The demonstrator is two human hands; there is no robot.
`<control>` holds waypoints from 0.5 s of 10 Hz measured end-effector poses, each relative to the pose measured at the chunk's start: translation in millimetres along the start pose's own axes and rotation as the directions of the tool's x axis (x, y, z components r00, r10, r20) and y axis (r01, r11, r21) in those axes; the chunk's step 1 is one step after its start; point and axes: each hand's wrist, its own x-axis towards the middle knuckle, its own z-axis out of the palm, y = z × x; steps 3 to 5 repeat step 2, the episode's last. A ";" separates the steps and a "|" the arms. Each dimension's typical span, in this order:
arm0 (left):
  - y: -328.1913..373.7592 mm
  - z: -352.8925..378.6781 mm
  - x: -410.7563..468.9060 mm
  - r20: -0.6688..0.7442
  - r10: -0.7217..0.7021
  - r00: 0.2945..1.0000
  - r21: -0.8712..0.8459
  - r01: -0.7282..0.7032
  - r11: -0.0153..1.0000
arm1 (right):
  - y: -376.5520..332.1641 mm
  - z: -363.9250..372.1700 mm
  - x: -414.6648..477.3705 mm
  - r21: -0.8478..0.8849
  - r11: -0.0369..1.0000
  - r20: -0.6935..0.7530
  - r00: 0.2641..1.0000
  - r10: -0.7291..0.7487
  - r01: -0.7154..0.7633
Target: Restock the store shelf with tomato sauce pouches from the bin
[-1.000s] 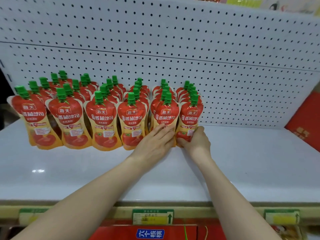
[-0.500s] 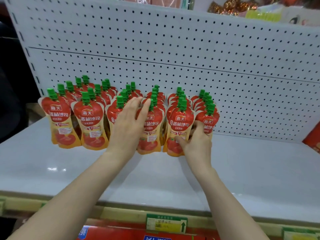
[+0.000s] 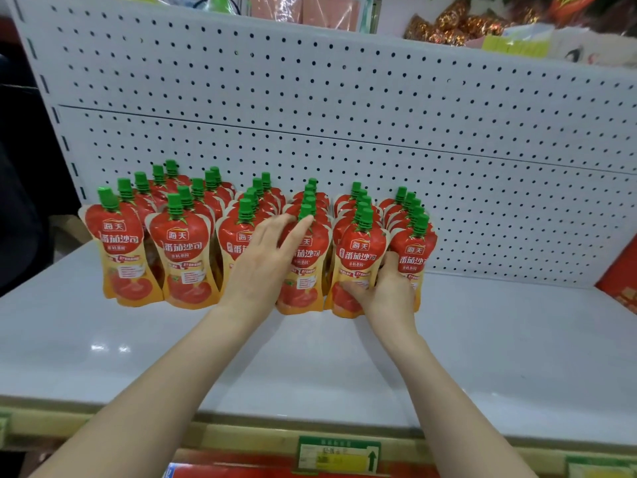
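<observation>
Left hand (image 3: 262, 270) — leftward, higher on pouches (image 3: 182, 257)

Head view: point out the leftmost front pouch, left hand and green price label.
leftmost front pouch (image 3: 117, 234), head view, red upper panel.
left hand (image 3: 258, 270), head view, back of hand.
green price label (image 3: 339, 455), head view, its middle.

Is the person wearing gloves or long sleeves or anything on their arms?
No gloves. The left hand and right hand are bare. The left forearm and right forearm are bare too, as far as the picture shows, with no sleeves in view. I see no watch, ring or bracelet, and no writing on them.
</observation>
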 end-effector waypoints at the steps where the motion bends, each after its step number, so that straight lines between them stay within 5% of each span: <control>1: -1.9 -4.5 -2.5 0.007 0.006 1.000 -0.012 -0.006 1.000 | -3.1 -3.4 -5.6 0.023 1.000 0.035 0.999 0.001 -0.002; 2: -6.2 -3.3 -7.8 -0.017 0.046 0.999 -0.002 -0.046 0.999 | -6.8 -18.4 -6.8 0.077 0.997 -0.085 0.996 -0.013 0.019; 5: -6.2 -3.3 -7.8 -0.017 0.046 0.999 -0.002 -0.046 0.999 | -6.8 -18.4 -6.8 0.077 0.997 -0.085 0.996 -0.013 0.019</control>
